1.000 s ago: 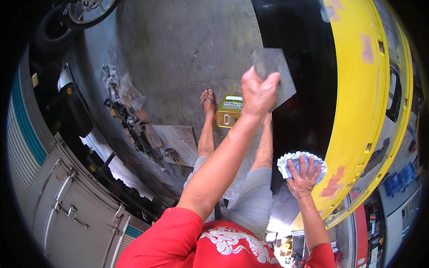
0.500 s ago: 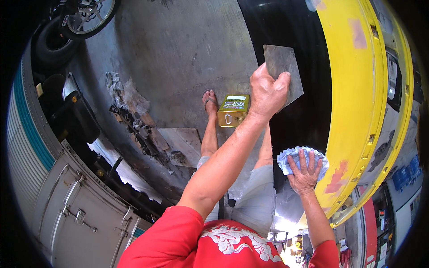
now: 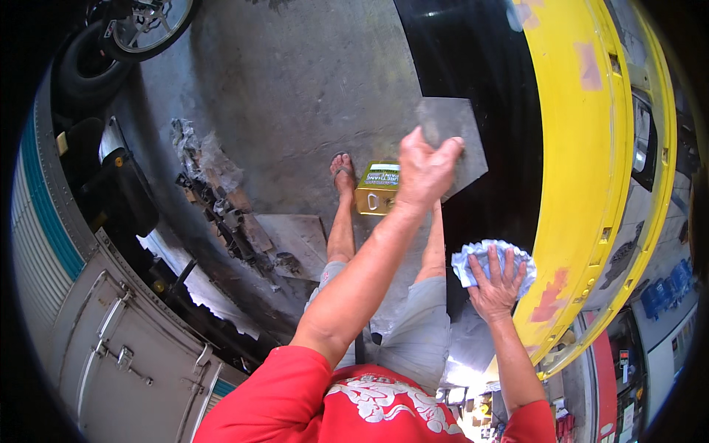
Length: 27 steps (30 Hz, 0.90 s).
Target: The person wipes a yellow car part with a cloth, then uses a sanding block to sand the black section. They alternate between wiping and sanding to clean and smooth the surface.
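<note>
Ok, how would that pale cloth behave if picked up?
The cloth is probably floppy: its edge ruffles into folds. It seems light, only somewhat wider than the spread right hand on it. It's unlikely to roll, as it looks flattened.

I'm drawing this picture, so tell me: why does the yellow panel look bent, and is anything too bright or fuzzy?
In the head view, the fisheye lens probably adds to the yellow panel's bend, and the corners go black; in that view, a patch beside the grey shorts glares white; there too, the left hand on the grey sheet looks slightly soft.
</note>
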{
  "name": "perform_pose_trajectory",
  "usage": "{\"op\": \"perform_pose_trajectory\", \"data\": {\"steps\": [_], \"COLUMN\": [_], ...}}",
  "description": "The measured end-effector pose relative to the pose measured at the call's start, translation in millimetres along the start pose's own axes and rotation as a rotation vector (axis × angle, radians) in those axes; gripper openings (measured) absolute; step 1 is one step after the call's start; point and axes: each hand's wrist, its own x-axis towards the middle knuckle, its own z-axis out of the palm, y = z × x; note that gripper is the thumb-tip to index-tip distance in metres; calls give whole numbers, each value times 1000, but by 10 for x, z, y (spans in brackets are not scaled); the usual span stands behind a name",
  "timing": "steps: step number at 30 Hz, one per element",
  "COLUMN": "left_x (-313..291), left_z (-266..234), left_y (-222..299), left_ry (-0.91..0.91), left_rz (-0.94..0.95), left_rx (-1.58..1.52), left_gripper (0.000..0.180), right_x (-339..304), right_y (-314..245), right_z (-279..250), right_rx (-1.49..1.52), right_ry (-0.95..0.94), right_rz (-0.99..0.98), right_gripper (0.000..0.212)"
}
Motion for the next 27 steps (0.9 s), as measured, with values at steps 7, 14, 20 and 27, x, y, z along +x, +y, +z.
{"op": "perform_pose_trajectory", "data": {"steps": [7,14,20,27], "left_x": [-65,-260,-508,-588], "left_z": [-1098,-1864,-2047,-2268], "left_y": [-89,-241,-508,-684], "left_ry": [149,141,-19,-127], "left_rz": [-114,-183,-282,-352], "left_rx": [-161,-223,-149,-30], "left_gripper": [20,21,29,34], "right_x": [2706,3568,-10,1958], "right_y": [43,-117,-497,-99], "right_z": [-412,-326,-324,-213], "right_rx": [110,68,-47,76], "right_ry": [251,308,-229,-162], "right_rz": [36,-316,-387,-260], "right_gripper": [64,54,78,61]}}
